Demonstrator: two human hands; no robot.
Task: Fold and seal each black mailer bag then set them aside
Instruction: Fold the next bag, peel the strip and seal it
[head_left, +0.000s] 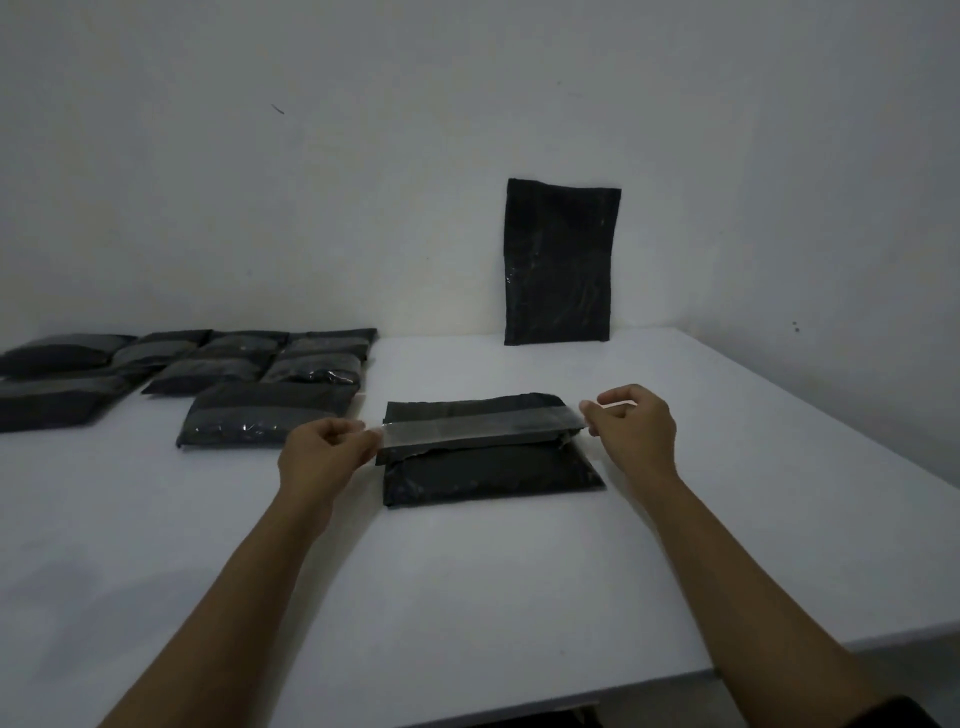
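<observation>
The black mailer bag (488, 467) being worked lies flat on the white table (467, 571), straight ahead of the person, with its flap (472, 415) folded over toward them. A translucent strip (467, 428) is stretched along the flap, apparently kept taut so it stays straight and does not wrinkle as the seal is made; whether it is tape going on or a liner coming off cannot be told. The left hand (322, 452) pinches the strip's end at the bag's left edge, fingers narrowed on it, wrist low near the table. The right hand (634, 426) pinches the other end at the bag's right edge, fingers curled close. Both forearms reach out nearly parallel. To the left of this bag, finished bags (208, 369) lie grouped, probably set aside. Behind it, another bag (561, 260) leans upright against the wall (363, 156), likely waiting its turn.
</observation>
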